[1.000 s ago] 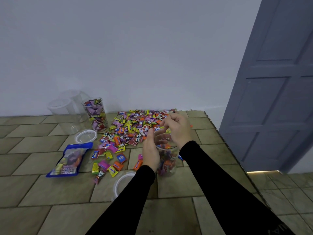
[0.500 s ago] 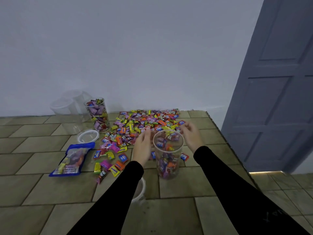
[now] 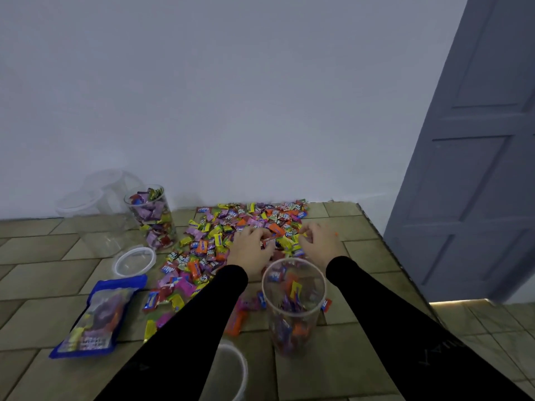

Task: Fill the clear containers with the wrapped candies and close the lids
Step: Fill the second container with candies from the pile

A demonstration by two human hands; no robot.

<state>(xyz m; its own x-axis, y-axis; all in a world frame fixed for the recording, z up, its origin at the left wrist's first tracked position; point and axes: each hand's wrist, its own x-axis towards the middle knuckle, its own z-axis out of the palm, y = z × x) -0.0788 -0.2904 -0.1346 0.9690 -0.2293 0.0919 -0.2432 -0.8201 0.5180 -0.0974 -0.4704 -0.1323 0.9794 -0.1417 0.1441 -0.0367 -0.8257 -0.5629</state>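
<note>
A heap of wrapped candies (image 3: 243, 227) in many colours lies on the tiled surface against the wall. My left hand (image 3: 251, 250) and my right hand (image 3: 320, 241) both reach into the near side of the heap, fingers curled down over candies. Just in front of them stands a clear open container (image 3: 293, 308), partly filled with candies. A second clear container (image 3: 152, 218), nearly full, stands at the left of the heap. Two empty clear containers (image 3: 86, 215) stand behind it by the wall.
A white-rimmed lid (image 3: 133, 260) lies left of the heap, another lid (image 3: 231, 371) under my left forearm. A blue candy bag (image 3: 98, 316) lies flat at the left. The surface's edge (image 3: 405, 270) drops off on the right toward a grey door (image 3: 474, 140).
Both hands have left the rim of the near container and moved forward into the candy heap, now curled over candies there.
</note>
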